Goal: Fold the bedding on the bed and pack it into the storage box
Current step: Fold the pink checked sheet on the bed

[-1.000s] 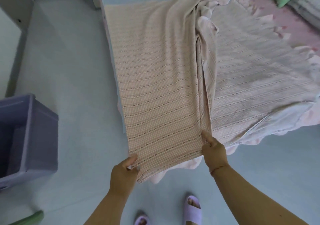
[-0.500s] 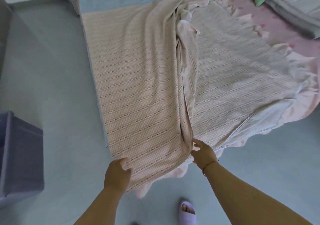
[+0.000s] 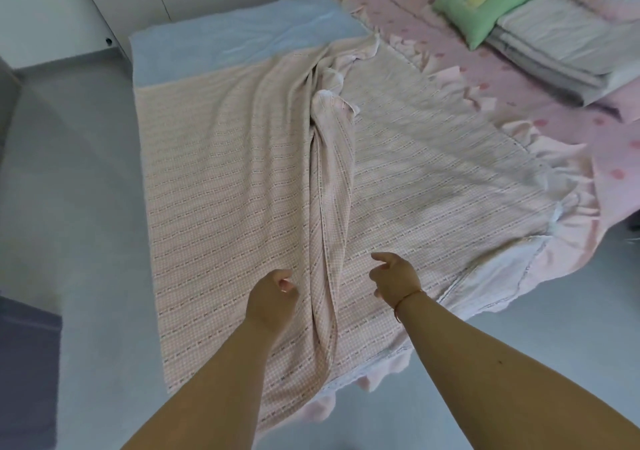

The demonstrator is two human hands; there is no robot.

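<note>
Two hands, left hand (image 3: 273,299) and right hand (image 3: 394,278), hover loosely curled, seemingly empty, over checked sheet (image 3: 225,190) on bed (image 3: 519,79).

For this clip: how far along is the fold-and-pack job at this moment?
Early. Done: the checked sheet has one side folded over, leaving a bunched ridge down its middle. In hand: nothing; the left hand and right hand hover above the sheet either side of that ridge, fingers loosely curled. Left: further folds, then packing; only a corner of the storage box shows at the frame's left edge.
</note>
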